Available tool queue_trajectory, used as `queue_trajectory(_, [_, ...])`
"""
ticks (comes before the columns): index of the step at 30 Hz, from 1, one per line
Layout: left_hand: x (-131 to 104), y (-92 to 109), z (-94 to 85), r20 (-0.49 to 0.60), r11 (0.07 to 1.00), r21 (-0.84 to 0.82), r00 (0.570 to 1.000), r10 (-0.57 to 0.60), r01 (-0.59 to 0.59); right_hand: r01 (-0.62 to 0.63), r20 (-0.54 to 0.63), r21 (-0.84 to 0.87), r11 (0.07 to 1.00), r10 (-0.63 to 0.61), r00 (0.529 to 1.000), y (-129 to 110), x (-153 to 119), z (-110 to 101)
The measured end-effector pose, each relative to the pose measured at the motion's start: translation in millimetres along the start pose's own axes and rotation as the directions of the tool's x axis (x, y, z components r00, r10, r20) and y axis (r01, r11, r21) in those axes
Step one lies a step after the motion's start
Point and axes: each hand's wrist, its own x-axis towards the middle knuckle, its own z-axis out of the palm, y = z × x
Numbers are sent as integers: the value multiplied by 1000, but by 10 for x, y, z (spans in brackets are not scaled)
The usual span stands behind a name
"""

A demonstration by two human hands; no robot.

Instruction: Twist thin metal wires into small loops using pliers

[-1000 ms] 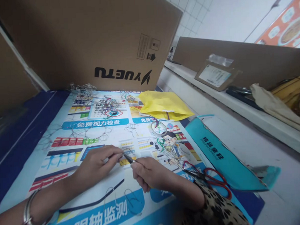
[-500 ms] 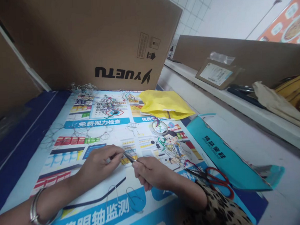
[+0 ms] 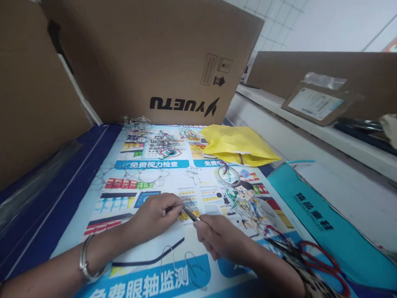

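My right hand (image 3: 221, 235) is closed round a slim metal tool (image 3: 190, 213) with a tapered tip, which looks like tweezers. Its tip meets the pinched fingers of my left hand (image 3: 158, 213). Between thumb and forefinger the left hand holds what appears to be a thin wire (image 3: 188, 200); a small curve of it shows above the tool, and the rest is hidden. Bent loose wires (image 3: 196, 267) lie on the printed sheet (image 3: 149, 237) in front of the hands. Scissors with red handles (image 3: 319, 260) lie beside my right forearm.
Tangled wire pieces (image 3: 164, 141) sit at the back of the sheet, near a yellow bag (image 3: 239, 143). A roll of clear tape (image 3: 228, 174) and more wires (image 3: 249, 208) lie to the right. A teal box piece (image 3: 304, 206) borders the sheet. Large cardboard (image 3: 133, 55) stands behind.
The camera has turned left, so the whole scene sits further right in view. Both hands keep the same hold at the tool's tip, with little visible movement.
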Motion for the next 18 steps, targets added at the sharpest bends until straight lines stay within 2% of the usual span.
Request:
queue_trajectory(6, [-32, -32, 86, -60, 999, -15, 997, -48, 48, -9, 14, 167, 986, 7, 1000, 96, 26, 34])
queue_trajectory(9, [-45, -57, 129, -90, 998, -13, 994, -61, 60, -21, 1, 193, 981, 21, 1000, 152, 45, 58])
queue_trajectory(13, [-60, -71, 165, -145, 1000, 4, 989, -5, 6, -23, -26, 210, 978, 29, 999, 181, 58, 81])
queue_trajectory(18, [-78, -89, 194, -156, 1000, 30, 988, 1, 4, -26, -27, 187, 982, 32, 999, 177, 58, 89])
